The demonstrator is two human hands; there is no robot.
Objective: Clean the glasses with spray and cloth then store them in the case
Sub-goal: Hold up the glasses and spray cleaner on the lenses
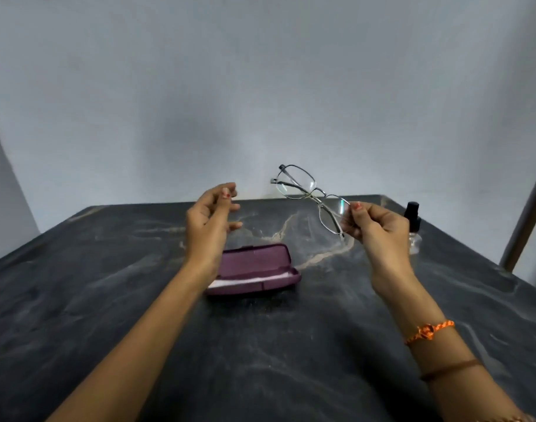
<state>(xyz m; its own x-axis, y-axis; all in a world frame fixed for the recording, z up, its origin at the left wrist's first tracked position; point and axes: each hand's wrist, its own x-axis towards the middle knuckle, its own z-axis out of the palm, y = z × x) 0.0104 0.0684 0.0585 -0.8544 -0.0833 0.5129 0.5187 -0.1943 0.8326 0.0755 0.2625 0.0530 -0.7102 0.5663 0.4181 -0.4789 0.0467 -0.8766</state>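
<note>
Thin metal-framed glasses [310,194] hang in the air above the table's far side, folded, tilted down to the right. My right hand [371,229] pinches them at the right lens. My left hand [210,222] hovers to the left of the glasses, fingers apart and empty. Below it a purple glasses case [257,263] lies open on the table, with a white cloth [248,281] along its front inside edge. A small spray bottle [413,222] with a black cap stands behind my right hand, partly hidden by it.
The dark marbled table [108,300] ends at a grey wall at the back. A metal pole [527,220] rises at the right edge. Orange and brown threads circle my right wrist.
</note>
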